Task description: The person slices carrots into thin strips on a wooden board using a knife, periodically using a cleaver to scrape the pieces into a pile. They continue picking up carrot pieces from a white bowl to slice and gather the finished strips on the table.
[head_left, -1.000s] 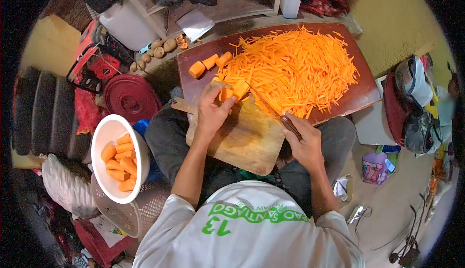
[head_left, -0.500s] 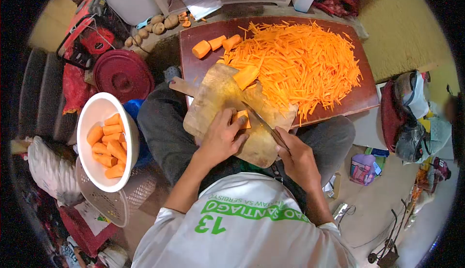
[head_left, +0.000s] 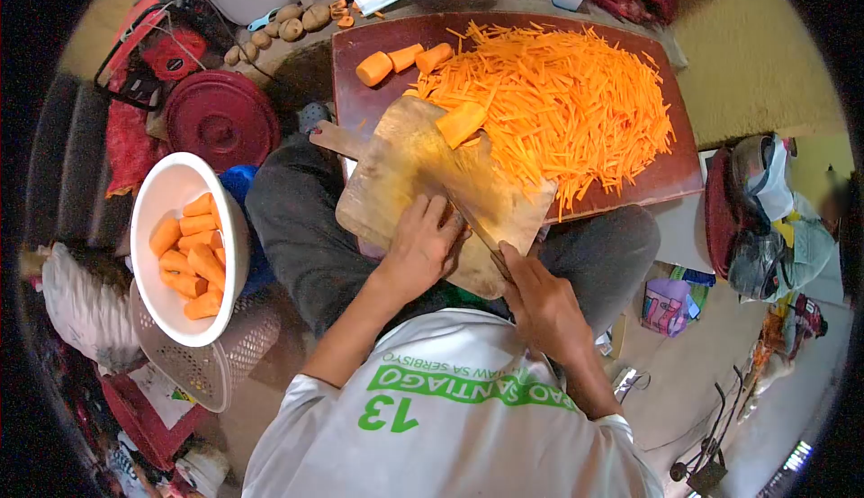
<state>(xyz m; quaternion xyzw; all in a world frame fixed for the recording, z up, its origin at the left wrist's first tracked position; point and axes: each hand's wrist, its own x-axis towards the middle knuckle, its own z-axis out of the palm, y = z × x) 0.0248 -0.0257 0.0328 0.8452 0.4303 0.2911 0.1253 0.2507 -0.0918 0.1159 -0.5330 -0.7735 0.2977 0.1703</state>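
My right hand [head_left: 543, 305] is wrapped round the handle of a knife [head_left: 479, 228], its blade slanting up and left over the worn wooden chopping board [head_left: 378, 188]. On the board, my left hand [head_left: 421, 242] has its fingers curled beside the blade, closed on a carrot piece that they almost wholly hide. A bigger cut carrot chunk [head_left: 461, 124] lies at the board's far edge. Beyond it spreads a large heap of carrot strips [head_left: 567, 111], some of it reaching onto the board. Three peeled carrot pieces [head_left: 374, 69] sit at the table's far left.
The board rests across my lap and the dark red table [head_left: 360, 107]. To my left, a white basin [head_left: 144, 228] holds several peeled carrots, above a perforated basket [head_left: 184, 363]. A round maroon lid [head_left: 220, 120] and several potatoes [head_left: 290, 29] are farther back.
My left fingers have curled in, covering the carrot piece that showed orange before. The knife stays beside them, slightly lower and closer to them. The whole view has shifted a little.
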